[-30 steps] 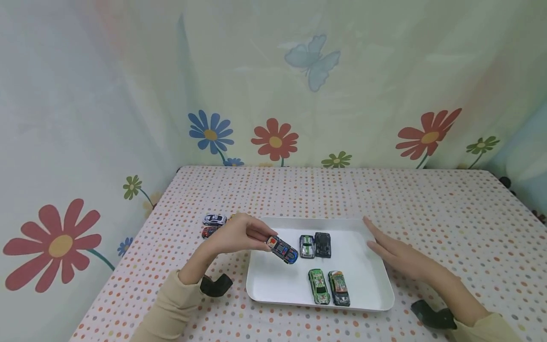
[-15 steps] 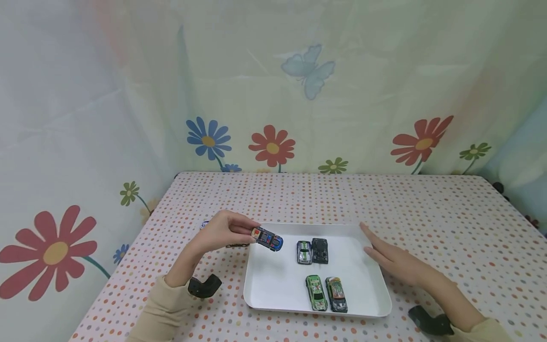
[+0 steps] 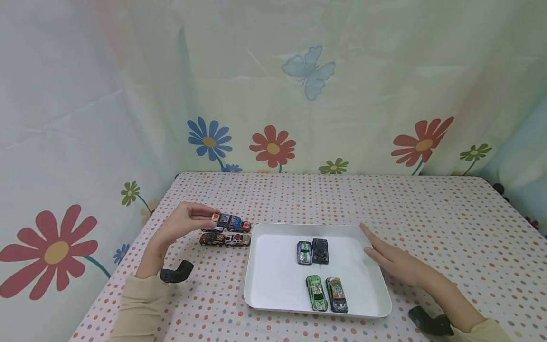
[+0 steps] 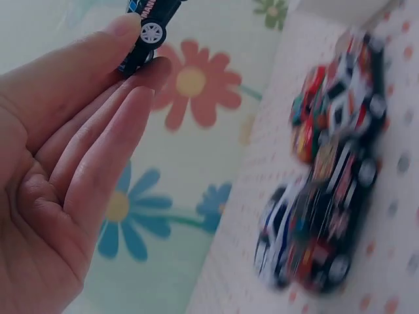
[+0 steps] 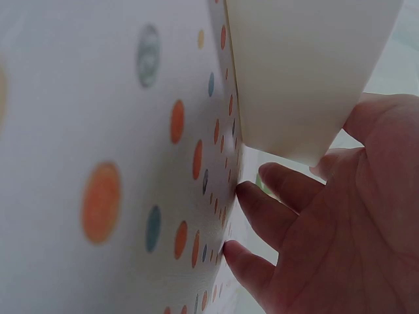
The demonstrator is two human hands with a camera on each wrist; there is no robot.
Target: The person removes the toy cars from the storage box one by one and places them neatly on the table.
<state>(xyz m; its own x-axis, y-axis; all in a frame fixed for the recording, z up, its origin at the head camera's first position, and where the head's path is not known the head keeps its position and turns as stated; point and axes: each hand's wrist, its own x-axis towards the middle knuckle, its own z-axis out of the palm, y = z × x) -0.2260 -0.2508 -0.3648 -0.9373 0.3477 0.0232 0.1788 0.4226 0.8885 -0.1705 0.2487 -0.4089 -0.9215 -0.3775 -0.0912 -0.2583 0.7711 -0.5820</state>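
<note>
Our left hand (image 3: 183, 223) pinches the blue car (image 3: 226, 220) by its tail, just above the parked cars (image 3: 225, 239) left of the tray (image 3: 273, 280). It could slip and scatter them. Our right hand (image 3: 395, 261) lies flat against the tray's right rim. The wrist view blurs the cluster.
</note>
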